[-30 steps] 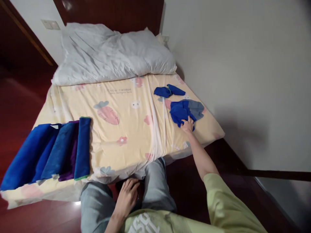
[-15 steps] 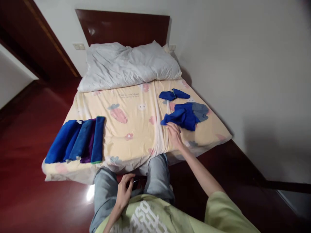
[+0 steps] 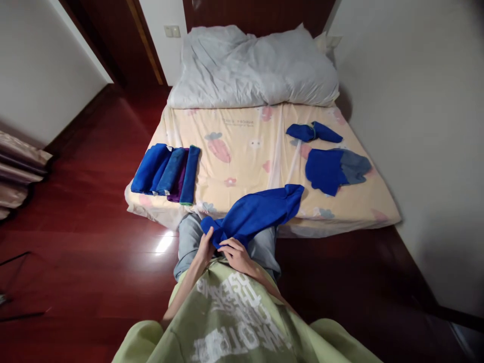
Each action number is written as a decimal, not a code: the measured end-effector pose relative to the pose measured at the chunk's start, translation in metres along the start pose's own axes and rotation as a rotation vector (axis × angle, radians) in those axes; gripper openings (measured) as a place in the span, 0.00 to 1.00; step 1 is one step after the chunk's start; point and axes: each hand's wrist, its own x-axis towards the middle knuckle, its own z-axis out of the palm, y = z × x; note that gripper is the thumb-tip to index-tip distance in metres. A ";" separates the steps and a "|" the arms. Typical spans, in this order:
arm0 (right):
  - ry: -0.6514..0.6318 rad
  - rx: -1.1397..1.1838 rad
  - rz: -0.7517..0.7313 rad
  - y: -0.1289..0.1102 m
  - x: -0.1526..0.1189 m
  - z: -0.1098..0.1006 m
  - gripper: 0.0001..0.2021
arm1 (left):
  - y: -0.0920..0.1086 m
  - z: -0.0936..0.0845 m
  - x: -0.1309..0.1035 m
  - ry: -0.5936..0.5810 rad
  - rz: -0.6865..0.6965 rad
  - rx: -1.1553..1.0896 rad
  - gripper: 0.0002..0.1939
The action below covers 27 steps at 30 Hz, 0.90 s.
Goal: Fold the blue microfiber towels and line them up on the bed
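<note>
A blue towel (image 3: 260,209) stretches from my lap onto the front edge of the bed. My left hand (image 3: 206,244) is closed on its near end, the thumb lying on the cloth. Close beside it, my right hand (image 3: 235,252) pinches the same end with bent fingers. Farther right on the sheet lie a blue and grey cloth (image 3: 325,171), spread out, and a crumpled blue cloth (image 3: 313,132) behind it. To the left is a row of rolled or folded towels (image 3: 162,169), several blue and one purple.
The bed (image 3: 242,171) has a pale sheet printed with carrots and flowers. A white quilt (image 3: 257,70) is bunched against the dark headboard. Walls stand right and left, and a curtain (image 3: 18,171) hangs at far left. The floor (image 3: 94,242) is dark red and shiny.
My right hand has drawn one blue towel off the pile at the right and brought it to my lap. My left hand now grips it too. The view has tilted down and turned left.
</note>
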 end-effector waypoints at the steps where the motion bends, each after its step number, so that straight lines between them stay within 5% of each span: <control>1: -0.018 0.015 0.017 -0.001 -0.003 0.001 0.18 | -0.001 -0.003 -0.001 0.080 -0.101 -0.097 0.31; 3: -0.079 0.062 0.054 -0.001 -0.009 -0.002 0.16 | -0.003 -0.006 -0.002 0.244 -0.331 -0.338 0.28; 5: -0.151 0.121 0.104 -0.001 -0.013 -0.007 0.14 | -0.006 -0.007 -0.002 0.315 -0.395 -0.383 0.27; 11: -0.292 0.210 0.200 -0.001 -0.021 -0.010 0.14 | -0.007 -0.015 -0.003 0.348 -0.178 -0.139 0.19; 14: -0.236 0.224 0.168 0.001 -0.022 -0.002 0.13 | 0.000 -0.023 -0.005 0.323 -0.032 0.041 0.19; 19: 0.133 0.097 0.215 0.011 -0.015 0.009 0.16 | 0.015 -0.034 -0.009 0.217 -0.019 0.129 0.16; 27: -0.146 0.187 0.174 0.007 -0.009 0.028 0.16 | 0.022 -0.044 -0.016 0.051 -0.015 0.036 0.10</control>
